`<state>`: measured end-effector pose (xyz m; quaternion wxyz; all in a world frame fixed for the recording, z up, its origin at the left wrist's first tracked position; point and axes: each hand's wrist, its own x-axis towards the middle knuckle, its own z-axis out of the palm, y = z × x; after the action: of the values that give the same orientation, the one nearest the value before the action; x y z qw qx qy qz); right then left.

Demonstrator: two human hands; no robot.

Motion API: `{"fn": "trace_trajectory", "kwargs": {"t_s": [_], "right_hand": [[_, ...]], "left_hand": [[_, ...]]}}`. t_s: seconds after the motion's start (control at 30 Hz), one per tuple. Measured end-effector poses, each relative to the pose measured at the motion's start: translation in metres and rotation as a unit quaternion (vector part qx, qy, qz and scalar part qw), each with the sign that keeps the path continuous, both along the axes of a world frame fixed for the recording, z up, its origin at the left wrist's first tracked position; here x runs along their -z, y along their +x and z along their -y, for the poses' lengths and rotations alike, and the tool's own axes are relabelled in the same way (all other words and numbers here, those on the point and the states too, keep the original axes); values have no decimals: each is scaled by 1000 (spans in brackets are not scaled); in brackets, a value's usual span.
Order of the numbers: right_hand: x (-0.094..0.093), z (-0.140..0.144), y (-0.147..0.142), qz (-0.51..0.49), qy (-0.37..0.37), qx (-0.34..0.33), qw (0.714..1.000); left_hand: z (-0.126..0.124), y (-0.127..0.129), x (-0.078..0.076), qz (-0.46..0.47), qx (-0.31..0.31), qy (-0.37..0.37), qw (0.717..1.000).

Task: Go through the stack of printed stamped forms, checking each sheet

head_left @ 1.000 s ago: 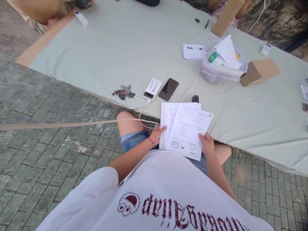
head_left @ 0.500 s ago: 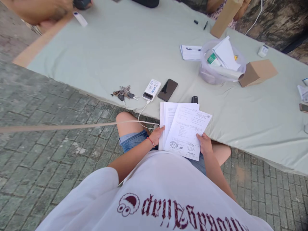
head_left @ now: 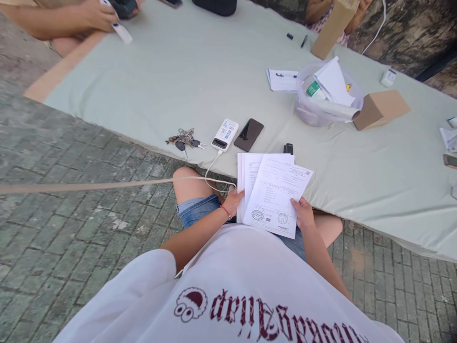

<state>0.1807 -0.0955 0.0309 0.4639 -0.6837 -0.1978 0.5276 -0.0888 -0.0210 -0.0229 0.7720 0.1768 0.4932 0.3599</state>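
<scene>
Papers in both hands, over our lap at the near edge of the table (head_left: 153,81). Left hand (head_left: 233,202) closed on the left side of the paper stack (head_left: 248,166), thumb on top, the other fingers mostly hidden; right hand (head_left: 303,213) pinches the right edge of the top printed sheet (head_left: 276,197), thumb on its face. That sheet lies askew across the stack, covering most of it. By our judgement the handling is midway: sheets gathered and fanned, the top one facing us with two round stamps near its foot, none of them laid down. We cannot tell how many sheets lie beneath, or whether those are stamped. Containers: a translucent plastic tub (head_left: 307,116) stands on the table, well apart from our hands, holding folded white paper (head_left: 333,83), a green-labelled item (head_left: 314,90) and a pale roll (head_left: 339,109) leaning out at the rim; a scrap of yellow also shows. Just right of the tub, a cardboard box (head_left: 387,108), contents not visible. Nearer us: a white power bank (head_left: 224,134) with its cable plugged in, a black phone (head_left: 249,135) and a bunch of keys (head_left: 184,140).
</scene>
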Motion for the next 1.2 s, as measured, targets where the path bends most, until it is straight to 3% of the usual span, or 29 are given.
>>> {"fn": "trace_trajectory", "kwargs": {"t_s": [0.23, 0.43, 0.67, 0.87, 1.0, 1.1, 1.2], "right_hand": [[18, 0, 4, 32, 5, 6, 999], [4, 3, 27, 115, 7, -7, 993], [-4, 4, 54, 133, 83, 71, 985], [-7, -3, 26, 88, 60, 20, 994], [3, -7, 6, 99, 35, -28, 994], [10, -9, 6, 158, 19, -61, 985], [10, -8, 16, 193, 13, -42, 980]], "left_hand": [[1, 4, -8, -32, 20, 78, 996], [-8, -8, -4, -68, 7, 42, 997], [-7, -12, -1, -28, -4, 27, 999], [-4, -7, -2, 1, -5, -3, 1000], [-4, -6, -4, 9, -4, 15, 1000], [-4, -7, -5, -7, -1, 31, 1000], [-4, -9, -4, -9, 0, 33, 999]]}}
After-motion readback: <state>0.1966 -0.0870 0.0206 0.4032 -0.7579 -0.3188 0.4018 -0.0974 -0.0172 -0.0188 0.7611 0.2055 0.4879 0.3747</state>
